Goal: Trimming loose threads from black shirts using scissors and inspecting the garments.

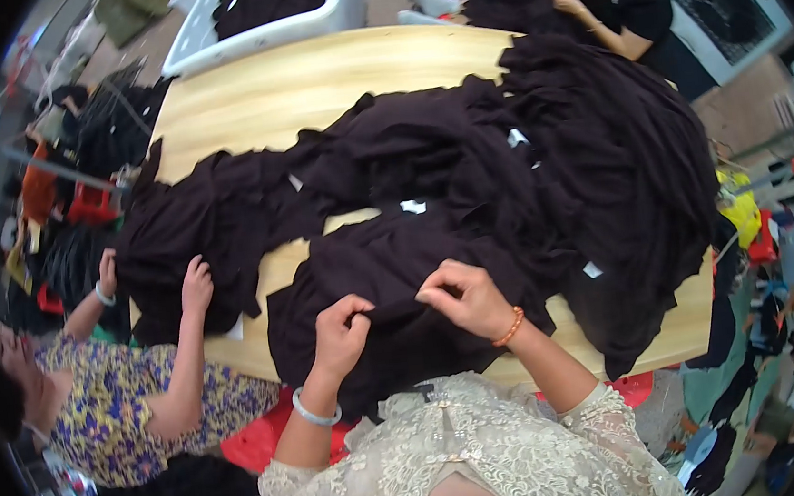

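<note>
Hands pinch the dark garment at lower centre of the wooden desk (305, 85): left hand (340, 335) and right hand (464, 297) each closed on a fold of the dark garment (389, 268). Sorting seems underway; next likely needs lifting it clear of the pile.

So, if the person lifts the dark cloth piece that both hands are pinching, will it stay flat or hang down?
The dark brown cloth piece will probably hang limp: it already folds and wrinkles where the left hand and right hand pinch it. It seems light, since fingertips alone gather it. It may drag neighbouring pieces in the dark cloth pile, as they overlap on the pale wooden table.
</note>
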`<state>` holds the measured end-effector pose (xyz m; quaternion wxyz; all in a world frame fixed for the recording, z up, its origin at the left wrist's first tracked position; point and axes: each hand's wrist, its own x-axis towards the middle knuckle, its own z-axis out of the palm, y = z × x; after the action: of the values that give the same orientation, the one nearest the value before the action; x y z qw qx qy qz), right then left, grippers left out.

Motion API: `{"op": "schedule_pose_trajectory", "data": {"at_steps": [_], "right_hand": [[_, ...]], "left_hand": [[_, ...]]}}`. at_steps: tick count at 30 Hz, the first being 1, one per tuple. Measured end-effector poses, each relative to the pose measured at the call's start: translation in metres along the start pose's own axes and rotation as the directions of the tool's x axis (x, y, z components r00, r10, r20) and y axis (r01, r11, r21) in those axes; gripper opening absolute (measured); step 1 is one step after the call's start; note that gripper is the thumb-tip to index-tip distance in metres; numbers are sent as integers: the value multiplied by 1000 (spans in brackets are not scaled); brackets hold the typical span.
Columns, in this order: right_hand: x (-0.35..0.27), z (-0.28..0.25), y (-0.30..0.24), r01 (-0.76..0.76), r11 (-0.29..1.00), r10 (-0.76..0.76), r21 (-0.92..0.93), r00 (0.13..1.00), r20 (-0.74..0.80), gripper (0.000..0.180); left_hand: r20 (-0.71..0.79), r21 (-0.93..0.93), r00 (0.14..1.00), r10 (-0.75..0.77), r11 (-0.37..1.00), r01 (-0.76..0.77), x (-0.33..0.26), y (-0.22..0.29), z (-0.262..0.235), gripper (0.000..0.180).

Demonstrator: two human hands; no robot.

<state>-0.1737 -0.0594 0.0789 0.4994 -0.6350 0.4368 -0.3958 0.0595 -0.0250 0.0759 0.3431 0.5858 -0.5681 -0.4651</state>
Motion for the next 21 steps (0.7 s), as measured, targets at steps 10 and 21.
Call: {"op": "schedule_pose_trajectory", "data": {"at_steps": [10,21], "right_hand": [[11,38,-6,130,987,-105,-91,965,240,34],[5,28,-3,86,993,-62,-76,958,279,9]], "left_hand": [[-1,-236,1000,-13,972,13,-9,1,15,14],[96,517,930,354,781,-351,-5,5,18,13]]}}
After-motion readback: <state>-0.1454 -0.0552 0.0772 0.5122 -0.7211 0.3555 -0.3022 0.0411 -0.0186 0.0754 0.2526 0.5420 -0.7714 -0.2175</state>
